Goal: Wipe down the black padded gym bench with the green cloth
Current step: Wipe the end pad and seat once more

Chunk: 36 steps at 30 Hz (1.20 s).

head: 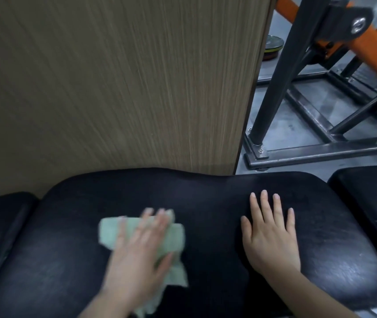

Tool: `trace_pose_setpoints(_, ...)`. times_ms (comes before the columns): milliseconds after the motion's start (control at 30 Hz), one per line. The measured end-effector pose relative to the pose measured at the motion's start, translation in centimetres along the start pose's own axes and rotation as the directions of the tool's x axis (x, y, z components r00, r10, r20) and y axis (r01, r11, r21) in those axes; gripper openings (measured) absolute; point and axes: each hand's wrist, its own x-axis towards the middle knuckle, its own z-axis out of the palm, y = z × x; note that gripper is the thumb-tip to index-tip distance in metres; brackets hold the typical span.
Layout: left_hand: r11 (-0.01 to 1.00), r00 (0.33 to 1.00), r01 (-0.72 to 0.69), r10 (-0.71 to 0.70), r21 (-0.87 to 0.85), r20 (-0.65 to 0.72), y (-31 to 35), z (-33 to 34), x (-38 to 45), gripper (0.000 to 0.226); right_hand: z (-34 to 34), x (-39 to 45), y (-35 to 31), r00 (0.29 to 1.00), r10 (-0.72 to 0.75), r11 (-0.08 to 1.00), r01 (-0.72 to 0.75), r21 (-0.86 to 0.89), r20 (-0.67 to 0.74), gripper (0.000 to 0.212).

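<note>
The black padded gym bench fills the lower half of the view. On its middle pad lies the pale green cloth, crumpled. My left hand lies flat on top of the cloth with straight fingers, pressing it onto the pad; the hand is motion-blurred. My right hand rests flat on the bare pad to the right, fingers spread and straight, holding nothing.
A wood-grain panel stands right behind the bench. A black steel machine frame with orange parts stands on the grey floor at the back right. Weight plates lie behind it. Separate black pads adjoin at left and right.
</note>
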Motion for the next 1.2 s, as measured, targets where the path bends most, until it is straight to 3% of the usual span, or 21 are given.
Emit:
trace_pose_setpoints(67, 0.964, 0.964, 0.263, -0.264, 0.037, 0.032, -5.6, -0.2, -2.8, 0.069, 0.0, 0.0, 0.1, 1.0, 0.003, 1.0, -0.003, -0.012, 0.01, 0.062)
trace_pose_setpoints(133, 0.871, 0.866, 0.49, -0.49, 0.021, 0.097, -9.0, -0.8, -3.9, 0.07, 0.1, 0.0, 0.0, 1.0, 0.004, 1.0, -0.004, -0.025, 0.011, 0.064)
trace_pose_setpoints(233, 0.735, 0.73, 0.678, -0.674, -0.001, 0.116, -8.8, -1.2, -2.0, 0.067, 0.0, 0.1, -0.1, 0.999, 0.015, 0.999, -0.014, -0.033, 0.031, 0.066)
trace_pose_setpoints(300, 0.706, 0.699, 0.708, -0.705, 0.022, 0.114, -6.2, -1.3, 0.1, 0.067, -0.3, 0.1, -0.3, 0.999, 0.014, 0.999, -0.011, -0.044, 0.052, 0.068)
trace_pose_setpoints(400, 0.835, 0.831, 0.55, -0.55, 0.026, 0.081, -0.9, -0.5, 2.9, 0.077, -1.2, 0.1, -0.7, 0.995, 0.025, 0.999, -0.021, -0.033, 0.097, 0.061)
trace_pose_setpoints(467, 0.91, 0.912, 0.41, -0.41, -0.058, 0.012, 2.6, 0.0, 4.3, 0.072, -1.8, 0.2, -0.7, 0.988, 0.029, 0.999, -0.023, -0.04, 0.148, 0.061)
trace_pose_setpoints(567, 0.978, 0.982, 0.176, -0.182, -0.11, -0.044, 7.1, -0.4, 4.6, 0.066, -1.7, 0.3, -0.6, 0.991, 0.015, 0.999, -0.008, -0.052, 0.136, 0.061)
trace_pose_setpoints(633, 0.995, 0.998, -0.06, 0.059, -0.078, -0.005, 8.6, -0.8, 3.3, 0.067, -1.2, 0.4, -0.5, 0.992, 0.013, 0.999, -0.006, -0.054, 0.128, 0.066)
trace_pose_setpoints(733, 0.938, 0.938, -0.347, 0.347, 0.023, 0.005, 5.6, -0.4, 1.0, 0.068, -0.7, 0.5, -0.3, 0.991, -0.004, 0.998, 0.011, -0.058, 0.13, 0.071)
trace_pose_setpoints(800, 0.976, 0.978, -0.208, 0.208, 0.059, -0.003, 0.8, 0.1, -0.1, 0.07, -0.7, 0.5, -0.3, 0.995, -0.007, 0.998, 0.013, -0.06, 0.103, 0.07)
trace_pose_setpoints(867, 0.987, 0.988, 0.156, -0.156, 0.044, 0.011, -3.4, -0.1, -0.3, 0.071, -0.6, 0.4, -0.3, 0.995, -0.031, 0.998, 0.035, -0.043, 0.091, 0.072)
trace_pose_setpoints(933, 0.895, 0.889, 0.446, -0.445, 0.024, 0.107, -5.2, -0.4, 0.5, 0.069, -0.5, 0.5, -0.3, 0.996, -0.036, 0.999, 0.038, -0.027, 0.088, 0.072)
trace_pose_setpoints(1000, 0.807, 0.801, 0.591, -0.586, -0.007, 0.127, -4.3, -0.6, 2.2, 0.068, -0.5, 0.5, -0.3, 0.998, -0.029, 0.999, 0.03, -0.018, 0.058, 0.069)
trace_pose_setpoints(1100, 0.743, 0.737, 0.669, -0.664, 0.006, 0.131, -1.0, -1.1, 5.5, 0.069, 0.0, 0.5, -0.3, 0.999, -0.033, 0.999, 0.034, -0.014, 0.029, 0.063)
trace_pose_setpoints(1200, 0.845, 0.844, 0.535, -0.534, -0.017, 0.044, 3.8, -0.5, 8.5, 0.07, -0.2, 0.8, -0.3, 0.999, -0.039, 0.999, 0.039, 0.0, 0.028, 0.061)
